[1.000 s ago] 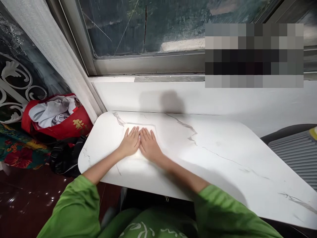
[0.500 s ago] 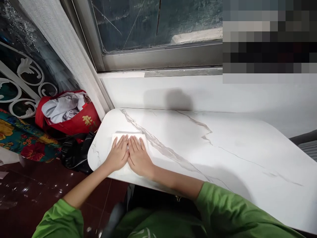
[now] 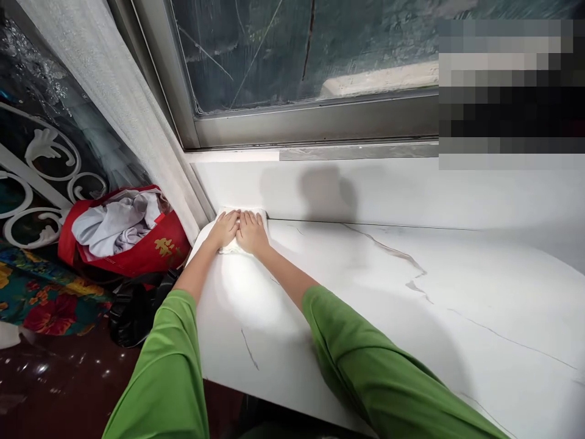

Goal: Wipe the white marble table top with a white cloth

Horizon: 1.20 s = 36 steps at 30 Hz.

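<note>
A folded white cloth (image 3: 231, 246) lies at the far left corner of the white marble table (image 3: 365, 286), against the wall. My left hand (image 3: 223, 228) and my right hand (image 3: 251, 230) rest side by side flat on it, fingers stretched towards the wall. Both arms wear green sleeves and reach far forward.
A window with a metal frame (image 3: 311, 122) runs above the white wall ledge. A white curtain (image 3: 114, 103) hangs at the left. On the floor to the left stand a red bag (image 3: 150, 247) with grey clothes, a black bag (image 3: 132, 308) and flowered fabric (image 3: 41, 299).
Both hands have slid the cloth from the near left part of the table away to the far left corner by the wall. The arms are now stretched out.
</note>
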Each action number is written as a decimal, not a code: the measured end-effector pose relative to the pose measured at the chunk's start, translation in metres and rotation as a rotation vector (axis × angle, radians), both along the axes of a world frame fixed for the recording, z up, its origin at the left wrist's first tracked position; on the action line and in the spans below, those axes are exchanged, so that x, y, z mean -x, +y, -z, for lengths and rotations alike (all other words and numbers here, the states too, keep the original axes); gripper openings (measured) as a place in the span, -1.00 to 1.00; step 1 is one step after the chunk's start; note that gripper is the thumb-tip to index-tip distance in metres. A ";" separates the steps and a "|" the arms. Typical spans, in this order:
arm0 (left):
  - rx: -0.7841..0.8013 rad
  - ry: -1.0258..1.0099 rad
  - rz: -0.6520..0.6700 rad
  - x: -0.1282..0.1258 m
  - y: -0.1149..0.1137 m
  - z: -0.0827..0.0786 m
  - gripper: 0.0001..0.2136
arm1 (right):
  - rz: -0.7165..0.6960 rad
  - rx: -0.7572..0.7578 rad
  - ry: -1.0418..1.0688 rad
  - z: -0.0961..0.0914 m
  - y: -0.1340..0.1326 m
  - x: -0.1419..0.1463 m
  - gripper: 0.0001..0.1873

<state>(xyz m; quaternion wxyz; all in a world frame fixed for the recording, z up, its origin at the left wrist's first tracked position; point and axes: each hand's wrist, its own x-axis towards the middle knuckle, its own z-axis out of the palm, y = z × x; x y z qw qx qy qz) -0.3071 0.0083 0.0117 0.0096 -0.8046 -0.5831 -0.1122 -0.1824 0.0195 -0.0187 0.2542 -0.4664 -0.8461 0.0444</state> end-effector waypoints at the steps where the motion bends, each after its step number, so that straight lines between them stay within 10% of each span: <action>1: -0.003 0.002 -0.002 0.001 0.000 0.000 -0.62 | 0.006 0.001 0.000 0.000 0.002 0.001 -0.41; 8: -0.007 -0.006 -0.108 0.008 -0.053 0.003 -0.58 | -0.140 -0.021 -0.027 -0.008 -0.037 0.001 -0.41; 17: -0.083 0.037 -0.112 -0.008 -0.256 0.005 -0.55 | -0.404 -0.083 -0.128 -0.016 -0.217 -0.031 -0.34; 21: -0.127 0.030 -0.097 -0.031 -0.308 0.006 -0.53 | -0.455 -0.106 -0.142 -0.022 -0.264 -0.058 -0.34; 28: -0.071 -0.065 -0.109 -0.040 -0.276 -0.001 -0.68 | -0.421 -0.030 -0.110 -0.022 -0.249 -0.069 -0.32; 36: -0.018 -0.079 -0.065 -0.066 -0.144 0.002 -0.66 | -0.279 0.052 -0.033 -0.005 -0.128 -0.088 -0.34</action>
